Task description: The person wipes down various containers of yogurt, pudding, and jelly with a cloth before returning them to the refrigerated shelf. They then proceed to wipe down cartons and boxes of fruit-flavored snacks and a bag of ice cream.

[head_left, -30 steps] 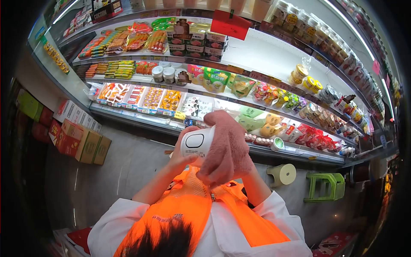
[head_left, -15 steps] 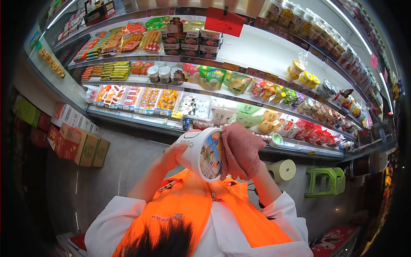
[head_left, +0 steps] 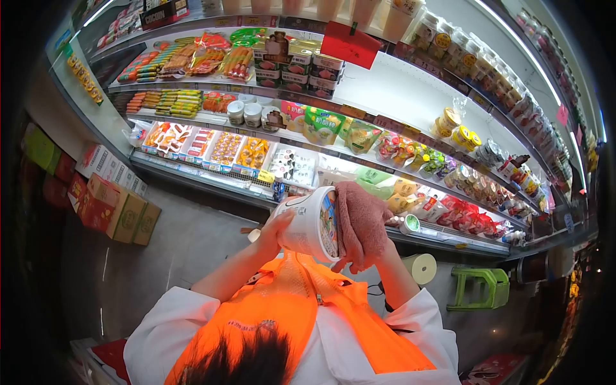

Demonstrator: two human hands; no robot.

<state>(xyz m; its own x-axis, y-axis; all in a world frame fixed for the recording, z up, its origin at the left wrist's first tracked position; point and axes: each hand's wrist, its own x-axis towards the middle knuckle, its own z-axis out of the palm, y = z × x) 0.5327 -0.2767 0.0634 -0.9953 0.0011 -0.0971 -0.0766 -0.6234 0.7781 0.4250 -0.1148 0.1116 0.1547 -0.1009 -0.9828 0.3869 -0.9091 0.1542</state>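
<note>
A white tub (head_left: pixel 300 224) with a colourful printed lid is tilted on its side in front of my chest, its lid turned to the right. My left hand (head_left: pixel 274 232) is closed around its base and side. A dusty-red cloth (head_left: pixel 360 215) lies against the lid, with my right hand (head_left: pixel 357 262) gripping it from behind. Most of the right fingers are hidden by the cloth; a few fingertips show below it.
Ahead stands a lit shelf unit with packaged sausages (head_left: pixel 179 61), tins (head_left: pixel 295 67), pouches (head_left: pixel 322 124) and bagged goods. Cardboard boxes (head_left: pixel 122 212) stand on the floor at left. A green stool (head_left: pixel 478 289) and a pale cylindrical object (head_left: pixel 420 268) are at right.
The tub has turned so that its lid faces further right and shows less. The cloth has shifted slightly down along the lid. My view has swung a little.
</note>
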